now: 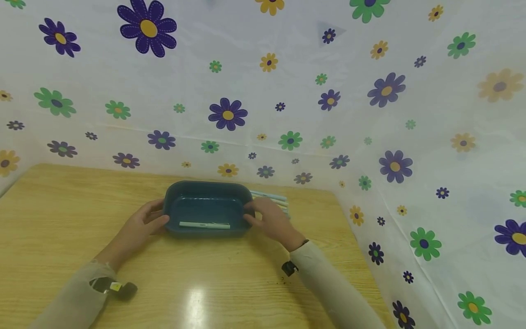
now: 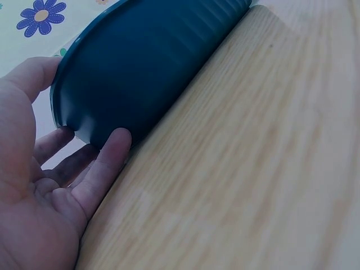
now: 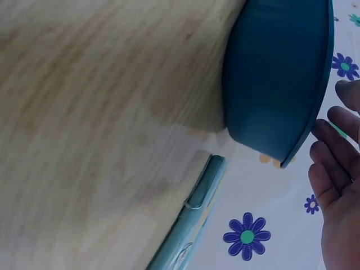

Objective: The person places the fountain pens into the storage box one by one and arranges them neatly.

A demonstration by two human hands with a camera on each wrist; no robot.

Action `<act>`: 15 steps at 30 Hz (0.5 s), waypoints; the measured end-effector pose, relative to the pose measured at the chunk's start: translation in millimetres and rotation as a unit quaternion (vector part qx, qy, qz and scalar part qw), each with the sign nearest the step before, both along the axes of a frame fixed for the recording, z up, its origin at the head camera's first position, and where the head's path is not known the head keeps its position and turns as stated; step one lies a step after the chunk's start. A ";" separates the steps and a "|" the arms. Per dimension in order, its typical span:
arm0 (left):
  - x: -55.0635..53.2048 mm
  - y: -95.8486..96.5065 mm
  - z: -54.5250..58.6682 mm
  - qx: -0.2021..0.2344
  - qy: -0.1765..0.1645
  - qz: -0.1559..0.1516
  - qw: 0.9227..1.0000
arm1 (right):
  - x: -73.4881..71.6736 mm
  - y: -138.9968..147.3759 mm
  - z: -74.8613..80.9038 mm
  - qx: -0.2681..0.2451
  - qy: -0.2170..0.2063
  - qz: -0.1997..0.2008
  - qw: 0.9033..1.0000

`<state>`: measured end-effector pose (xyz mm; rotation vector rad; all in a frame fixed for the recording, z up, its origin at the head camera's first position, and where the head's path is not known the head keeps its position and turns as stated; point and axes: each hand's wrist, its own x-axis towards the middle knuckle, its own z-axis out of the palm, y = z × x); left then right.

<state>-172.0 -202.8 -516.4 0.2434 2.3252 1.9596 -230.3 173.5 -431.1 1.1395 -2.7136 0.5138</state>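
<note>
A dark blue rectangular bin [image 1: 207, 210] sits on the table, a pale green pen [image 1: 204, 225] lying inside along its near side. My left hand [image 1: 147, 219] grips the left end. In the left wrist view, one finger [image 2: 117, 143] lies against the bin's outer wall, and another digit reaches over the rim. At the opposite end, my right hand [image 1: 269, 220] has its loosely bent fingers at the rim. The right wrist view shows those fingertips [image 3: 320, 126] beside the bin's edge, with no clear pinch on it.
Several pastel pens [image 1: 269, 196] lie right of the bin, partly hidden behind my right hand. The wooden table [image 1: 82, 210] meets a white flowered sheet [image 1: 185, 91] at the back and right. Small dark specks [image 1: 281, 281] dot the table near my right sleeve.
</note>
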 end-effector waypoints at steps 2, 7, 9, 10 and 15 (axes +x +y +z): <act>-0.2 -0.1 -0.3 0.000 -0.002 0.001 1.000 | -0.1 -7.0 3.8 0.006 0.010 0.006 1.000; -0.4 -0.1 -0.3 0.003 -0.005 0.002 1.000 | -2.7 -21.9 8.7 0.035 -0.020 0.008 0.999; -0.3 0.0 0.2 0.005 -0.005 0.002 1.000 | -5.5 -26.7 8.3 0.048 -0.032 0.007 0.998; -0.3 -0.1 0.2 0.005 -0.006 0.002 1.000 | -6.7 -29.2 8.1 0.052 -0.036 0.009 0.998; -0.9 -0.8 0.4 0.006 -0.011 0.002 1.000 | -10.3 -41.9 7.0 0.084 -0.068 0.010 0.994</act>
